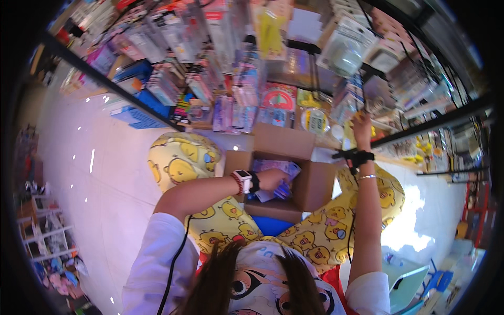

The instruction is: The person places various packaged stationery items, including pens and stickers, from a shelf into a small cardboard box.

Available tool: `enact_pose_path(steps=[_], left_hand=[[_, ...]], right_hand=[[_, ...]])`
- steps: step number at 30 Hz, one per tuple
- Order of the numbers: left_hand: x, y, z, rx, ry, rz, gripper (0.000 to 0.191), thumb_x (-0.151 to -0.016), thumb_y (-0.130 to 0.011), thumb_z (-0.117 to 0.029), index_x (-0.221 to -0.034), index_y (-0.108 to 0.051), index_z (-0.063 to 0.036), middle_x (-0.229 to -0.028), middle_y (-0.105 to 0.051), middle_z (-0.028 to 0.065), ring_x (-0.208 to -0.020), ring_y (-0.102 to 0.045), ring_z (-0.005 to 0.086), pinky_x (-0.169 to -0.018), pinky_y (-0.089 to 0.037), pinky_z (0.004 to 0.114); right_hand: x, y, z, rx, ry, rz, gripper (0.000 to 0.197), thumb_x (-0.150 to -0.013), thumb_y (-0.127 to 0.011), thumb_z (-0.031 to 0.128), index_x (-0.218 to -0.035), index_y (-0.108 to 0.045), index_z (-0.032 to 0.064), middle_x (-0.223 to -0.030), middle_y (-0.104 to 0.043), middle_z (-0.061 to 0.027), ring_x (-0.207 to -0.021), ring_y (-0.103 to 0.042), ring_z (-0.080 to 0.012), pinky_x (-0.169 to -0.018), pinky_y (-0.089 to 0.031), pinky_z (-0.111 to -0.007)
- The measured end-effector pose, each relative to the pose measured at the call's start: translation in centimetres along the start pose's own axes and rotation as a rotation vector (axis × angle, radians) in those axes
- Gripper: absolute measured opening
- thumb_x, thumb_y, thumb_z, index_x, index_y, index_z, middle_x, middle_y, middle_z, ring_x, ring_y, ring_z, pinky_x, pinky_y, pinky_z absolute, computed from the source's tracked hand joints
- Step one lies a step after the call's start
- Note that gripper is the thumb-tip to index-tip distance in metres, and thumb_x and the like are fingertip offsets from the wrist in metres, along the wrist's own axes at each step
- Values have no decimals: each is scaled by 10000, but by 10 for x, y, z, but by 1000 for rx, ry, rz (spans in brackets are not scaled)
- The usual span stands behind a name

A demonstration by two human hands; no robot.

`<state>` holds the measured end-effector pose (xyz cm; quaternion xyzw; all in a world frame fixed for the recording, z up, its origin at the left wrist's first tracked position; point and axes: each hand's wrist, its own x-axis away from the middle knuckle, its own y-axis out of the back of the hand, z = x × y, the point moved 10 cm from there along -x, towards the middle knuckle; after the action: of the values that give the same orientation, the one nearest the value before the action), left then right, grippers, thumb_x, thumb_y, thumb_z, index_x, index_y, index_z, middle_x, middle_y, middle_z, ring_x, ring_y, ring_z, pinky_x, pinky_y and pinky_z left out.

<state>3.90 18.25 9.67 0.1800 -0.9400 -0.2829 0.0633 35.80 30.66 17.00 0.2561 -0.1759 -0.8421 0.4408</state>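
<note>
My left hand (273, 179), with a white-cased watch and a dark strap at its wrist, is down inside an open cardboard box (271, 138). Its curled fingers grip a shiny blue-purple packet (282, 190). Another purple packet (271, 164) lies in the box just beyond the hand. My right hand (361, 126) reaches to the right part of the shelf, among packaged goods. Its fingertips are small and blurred, so whether they hold anything is unclear. Near them are a blue-and-white stack of packs (353, 88) and a round clear pack with a yellow label (315, 120).
Blister packs (346, 47) hang above the shelf's lower goods. Dark metal rails (118, 86) slant along the shelf's left side and another rail (425, 124) at right. My knees in yellow duck-print trousers (189, 157) flank the box. A pale green stool (407, 279) stands at lower right.
</note>
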Motion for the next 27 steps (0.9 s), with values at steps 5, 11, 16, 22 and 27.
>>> enact_pose_path(steps=[5,11,16,22,27], left_hand=[[15,60,-63,39,24,-84,121,-735,-510,-51,-811,-599,-19,-752,-606,145,-730,-592,286,-659,-458,372],[34,109,-144,300,-110,-236,136,-794,-507,-69,-902,-560,-5,-823,-613,121,-758,-592,219,-674,-455,314],[40,111,-145,342,-57,-282,144,-818,-488,-49,-944,-546,-11,-865,-615,88,-794,-589,154,-709,-459,272],[55,120,-162,319,-106,-344,168,-804,-485,-42,-960,-539,-9,-843,-616,86,-746,-583,149,-644,-440,264],[58,101,-178,368,-109,-352,202,-790,-452,-21,-977,-529,-6,-850,-604,91,-757,-570,150,-667,-433,259]], right_hand=[[-18,-13,9,-264,62,166,248,-847,-454,62,-1088,-436,10,-924,-519,-81,-832,-522,-170,-682,-478,-284],[-7,30,-8,-112,77,143,451,-818,-436,35,-1253,-334,-33,-1104,-498,-147,-935,-496,-179,-730,-417,-280],[23,44,16,-115,119,-16,198,-879,-419,198,-889,-443,2,-814,-456,-78,-580,-535,-164,-417,-413,-269],[55,40,65,-183,-24,80,325,-890,-408,221,-1136,-410,8,-847,-516,-74,-489,-547,-121,-377,-366,-227],[90,62,63,-123,9,83,284,-893,-426,194,-1106,-443,7,-742,-501,-24,-480,-518,-96,-384,-366,-215]])
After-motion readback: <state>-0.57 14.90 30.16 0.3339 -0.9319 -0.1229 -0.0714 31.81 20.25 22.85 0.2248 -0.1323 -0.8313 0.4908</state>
